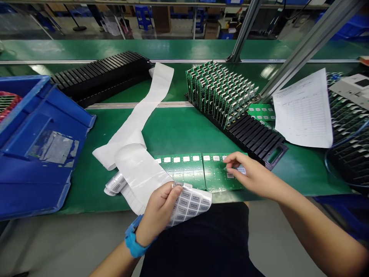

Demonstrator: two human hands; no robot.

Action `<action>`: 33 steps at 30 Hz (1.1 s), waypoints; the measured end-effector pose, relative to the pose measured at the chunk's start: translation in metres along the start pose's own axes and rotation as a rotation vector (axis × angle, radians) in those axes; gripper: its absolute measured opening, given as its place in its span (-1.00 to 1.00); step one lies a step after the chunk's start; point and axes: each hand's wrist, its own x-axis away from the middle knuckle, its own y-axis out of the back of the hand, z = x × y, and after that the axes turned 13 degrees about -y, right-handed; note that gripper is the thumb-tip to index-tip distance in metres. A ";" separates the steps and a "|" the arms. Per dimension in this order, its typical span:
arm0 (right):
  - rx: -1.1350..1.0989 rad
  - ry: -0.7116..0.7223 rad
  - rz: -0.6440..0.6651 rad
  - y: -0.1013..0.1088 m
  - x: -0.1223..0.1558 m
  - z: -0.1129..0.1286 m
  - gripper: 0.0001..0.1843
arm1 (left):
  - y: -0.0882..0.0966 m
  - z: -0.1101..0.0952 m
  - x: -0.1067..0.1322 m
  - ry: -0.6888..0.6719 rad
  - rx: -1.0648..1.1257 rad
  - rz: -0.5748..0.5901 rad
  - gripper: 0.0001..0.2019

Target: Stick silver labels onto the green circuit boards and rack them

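My left hand (pixel 160 209), with a blue wristband, is closed on the end of a label strip (pixel 191 204) covered with several small printed stickers. The strip's white backing (pixel 138 127) trails away across the green table. My right hand (pixel 248 173) rests on the right one of two green circuit panels (pixel 184 171) lying flat at the table's front edge, its fingertips pinched on a small label against the board. White labels run along the panels' top edge.
A black slotted rack (pixel 253 134) holds several upright green boards (pixel 219 90). Another black rack (pixel 100 77) lies at the back left. A blue bin (pixel 37 146) stands left. A paper sheet (pixel 305 111) and a metal post (pixel 305 46) are at the right.
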 end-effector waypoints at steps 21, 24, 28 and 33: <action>0.100 0.303 -0.286 -0.033 0.013 0.021 -0.87 | -0.014 0.002 -0.002 0.103 0.296 -0.014 -0.82; -0.191 0.218 0.006 -0.035 0.015 0.047 -0.85 | -0.015 0.004 -0.001 0.074 0.257 0.002 -0.81; -0.481 -0.045 0.387 -0.044 0.007 0.068 -0.85 | -0.013 0.004 0.001 0.039 0.178 0.026 -0.75; -0.501 -0.094 0.163 -0.034 -0.008 0.056 -0.82 | -0.004 0.007 0.004 -0.024 0.082 0.055 -0.64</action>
